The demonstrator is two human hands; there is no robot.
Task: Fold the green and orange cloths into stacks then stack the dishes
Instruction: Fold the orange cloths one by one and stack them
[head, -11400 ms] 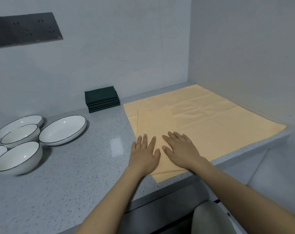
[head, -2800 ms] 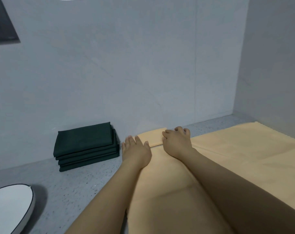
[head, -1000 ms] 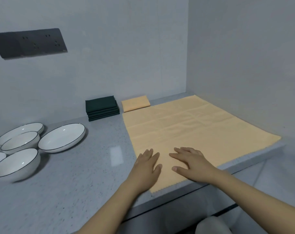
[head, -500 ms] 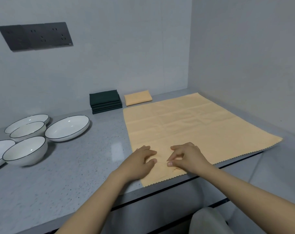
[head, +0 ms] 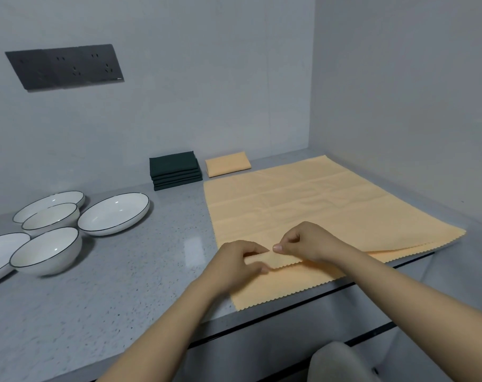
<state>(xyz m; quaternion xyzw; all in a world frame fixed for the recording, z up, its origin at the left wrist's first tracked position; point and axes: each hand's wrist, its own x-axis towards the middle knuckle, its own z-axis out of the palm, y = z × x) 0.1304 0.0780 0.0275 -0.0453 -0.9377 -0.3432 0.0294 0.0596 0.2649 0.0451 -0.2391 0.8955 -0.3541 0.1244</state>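
Both hands work at the near edge of the top orange cloth (head: 303, 205), which lies spread on the grey counter (head: 124, 271) over at least one more orange sheet. The left hand (head: 234, 267) has its fingers (head: 252, 248) and thumb curled round the scalloped near edge, lifted a little off the sheet below. The right hand (head: 308, 239) pinches the same edge just beside it, thumb and forefinger closed on the fabric, the other fingers bent.

Beyond the fingers, by the wall, a folded orange cloth (head: 227, 164) lies just beside the stack of folded green cloths (head: 175, 170). Well to the left of the left hand stand the white dishes with dark rims: a shallow plate (head: 114, 213), two bowls (head: 48, 250) (head: 51, 219), another plate behind them (head: 51, 201), and one cut by the frame edge (head: 0, 246). A dark socket panel (head: 65, 66) sits on the wall.
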